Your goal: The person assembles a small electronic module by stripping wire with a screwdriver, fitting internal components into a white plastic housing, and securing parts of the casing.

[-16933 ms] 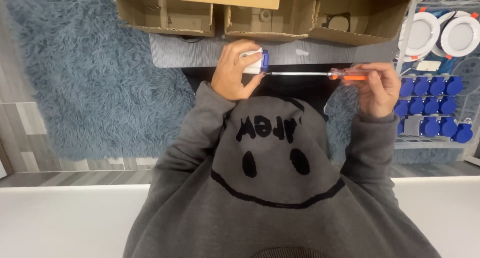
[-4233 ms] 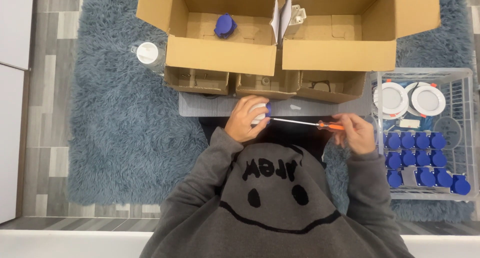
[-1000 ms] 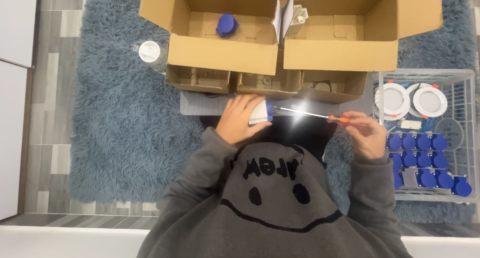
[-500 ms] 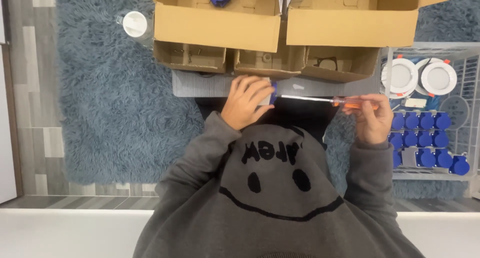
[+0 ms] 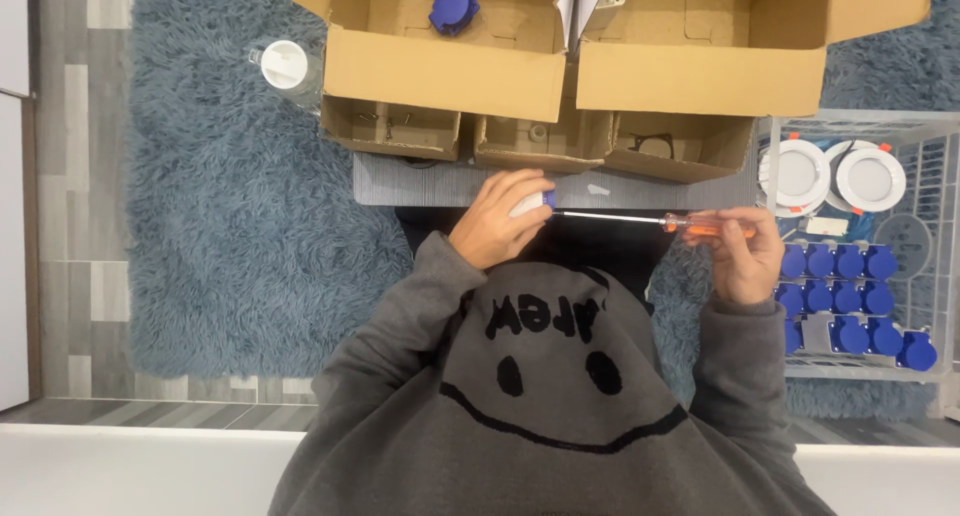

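Observation:
My left hand (image 5: pixel 497 220) is closed around a small white and blue plug-like part (image 5: pixel 533 202), mostly hidden by the fingers. My right hand (image 5: pixel 745 253) grips the orange handle of a long screwdriver (image 5: pixel 640 219); its thin metal shaft runs level to the left and its tip meets the part. Both hands hover over a grey ribbed mat (image 5: pixel 450 184) in front of my grey sweatshirt.
Open cardboard boxes (image 5: pixel 640 71) stand behind the mat, one holding a blue part (image 5: pixel 453 4). A wire basket (image 5: pixel 925 231) at right holds white round fittings and several blue parts. A white-capped jar (image 5: pixel 287 67) sits on the blue shaggy rug (image 5: pixel 220 206).
The view has shifted slightly and the hands sit a bit lower in it. The screwdriver stays level against the part in my left hand; the grips are unchanged.

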